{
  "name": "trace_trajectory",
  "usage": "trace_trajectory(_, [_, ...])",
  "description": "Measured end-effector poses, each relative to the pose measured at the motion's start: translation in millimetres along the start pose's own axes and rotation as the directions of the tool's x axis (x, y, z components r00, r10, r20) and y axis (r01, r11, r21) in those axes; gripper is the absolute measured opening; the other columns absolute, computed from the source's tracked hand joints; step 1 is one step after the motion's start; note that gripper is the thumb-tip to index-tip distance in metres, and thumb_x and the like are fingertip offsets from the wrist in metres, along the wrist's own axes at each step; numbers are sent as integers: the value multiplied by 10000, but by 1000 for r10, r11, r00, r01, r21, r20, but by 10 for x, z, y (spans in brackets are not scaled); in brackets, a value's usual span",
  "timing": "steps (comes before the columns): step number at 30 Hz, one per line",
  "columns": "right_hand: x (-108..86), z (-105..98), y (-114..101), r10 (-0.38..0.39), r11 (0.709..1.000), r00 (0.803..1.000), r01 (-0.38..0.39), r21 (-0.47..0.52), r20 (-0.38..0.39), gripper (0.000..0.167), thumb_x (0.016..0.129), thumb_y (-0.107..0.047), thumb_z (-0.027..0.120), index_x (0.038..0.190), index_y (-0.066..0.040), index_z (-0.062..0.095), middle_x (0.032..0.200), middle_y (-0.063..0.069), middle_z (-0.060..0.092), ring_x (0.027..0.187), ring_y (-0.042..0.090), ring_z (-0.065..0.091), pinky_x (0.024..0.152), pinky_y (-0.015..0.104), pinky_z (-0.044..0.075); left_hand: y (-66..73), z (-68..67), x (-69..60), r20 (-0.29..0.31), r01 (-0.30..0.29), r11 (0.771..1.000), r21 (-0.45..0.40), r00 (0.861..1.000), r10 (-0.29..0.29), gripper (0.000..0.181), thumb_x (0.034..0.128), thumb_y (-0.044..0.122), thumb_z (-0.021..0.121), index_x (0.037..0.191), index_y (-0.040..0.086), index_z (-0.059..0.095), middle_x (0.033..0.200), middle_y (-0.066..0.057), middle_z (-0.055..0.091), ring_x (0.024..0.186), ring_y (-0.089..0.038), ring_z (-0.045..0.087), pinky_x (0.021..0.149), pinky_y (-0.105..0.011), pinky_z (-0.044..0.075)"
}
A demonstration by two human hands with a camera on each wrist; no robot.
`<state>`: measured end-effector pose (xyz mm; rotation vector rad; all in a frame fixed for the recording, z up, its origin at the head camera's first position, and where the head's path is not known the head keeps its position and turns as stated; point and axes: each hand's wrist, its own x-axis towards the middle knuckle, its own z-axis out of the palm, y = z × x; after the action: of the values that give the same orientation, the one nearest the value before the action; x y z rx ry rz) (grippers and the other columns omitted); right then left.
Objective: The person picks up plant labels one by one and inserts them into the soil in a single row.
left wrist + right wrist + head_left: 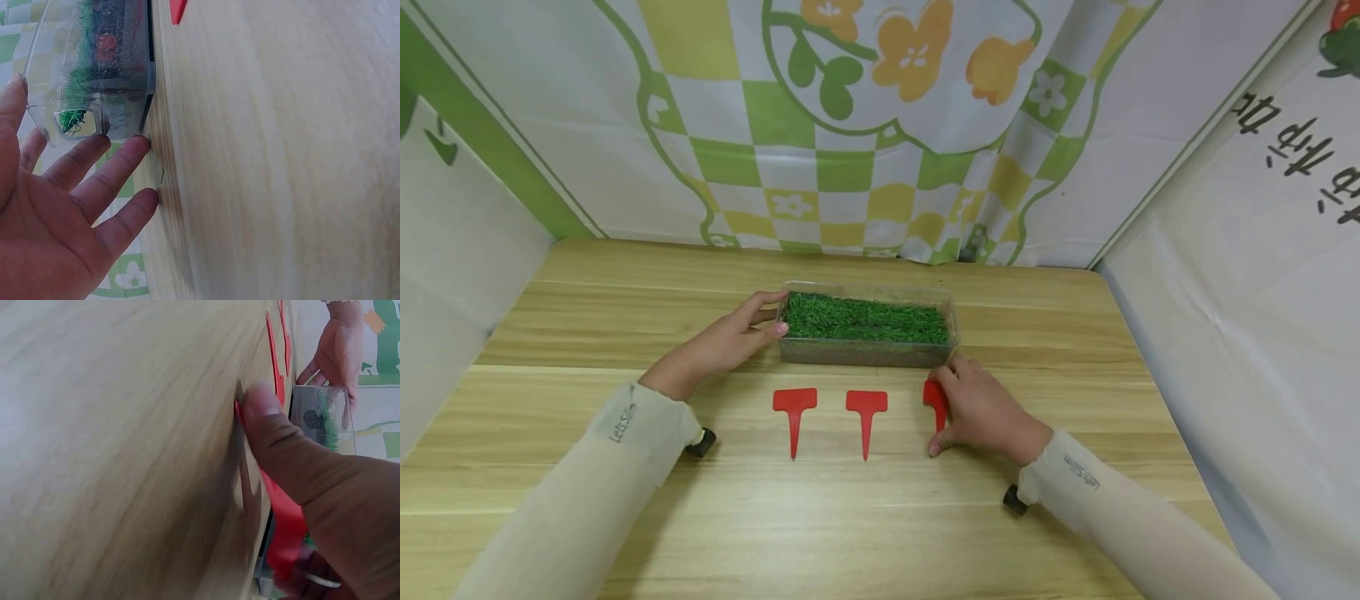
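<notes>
Right hand [981, 412]: grip pinches one red marker [935, 400] lengthwise, thumb at the pointed tip, fingers by the broad head. Marker is near the clear box [865, 352], just in front of its right end. Left hand [726, 337]: fingers fairly straight, touching the box's left end, grip not wrapped round. Advice: keep that touch light, lest the box slide; lift the marker straight off the surface [850, 533], then shift thumb to the head, leaving the thin stem free.
</notes>
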<state>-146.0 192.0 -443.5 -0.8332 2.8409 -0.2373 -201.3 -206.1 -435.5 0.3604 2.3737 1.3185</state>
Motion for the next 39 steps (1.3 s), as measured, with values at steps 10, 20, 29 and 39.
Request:
trace_trajectory(10, [-92,-172,-6,-179,984,956,176,-35,-231,345,865,-161,809,1180,-77,696,977,11,659,866,161,609,760,318,553,13,3,-5,3,-2,1000,9,1000,2,698,1048,433,500,1616,308,113,1643,-149,242,1493,-380,280,1130,-639,300])
trace_trajectory(20, [-117,-392,-26,-155,978,937,190,86,-314,158,938,-62,703,1073,-136,740,965,-20,687,866,110,659,770,305,566,24,11,-14,0,3,1000,7,1000,-3,693,1050,435,495,1616,304,118,1636,-165,255,1486,-385,294,1135,-633,299])
trace_trajectory(29, [-114,-709,-27,-66,969,939,142,204,-338,124,986,-110,647,1096,-122,704,1006,-1,689,845,122,663,765,342,569,13,5,-17,-1,-1,1000,10,1000,1,686,1049,444,492,1613,314,124,1640,-156,250,1491,-379,288,1139,-629,296])
trace_trajectory(39, [17,-958,3,-67,962,878,183,203,-474,161,956,-88,686,1110,-93,731,1050,54,733,857,176,705,721,367,573,20,-4,-25,-3,0,1000,21,1000,0,689,1045,461,492,1611,322,126,1638,-156,255,1495,-384,274,1132,-643,296])
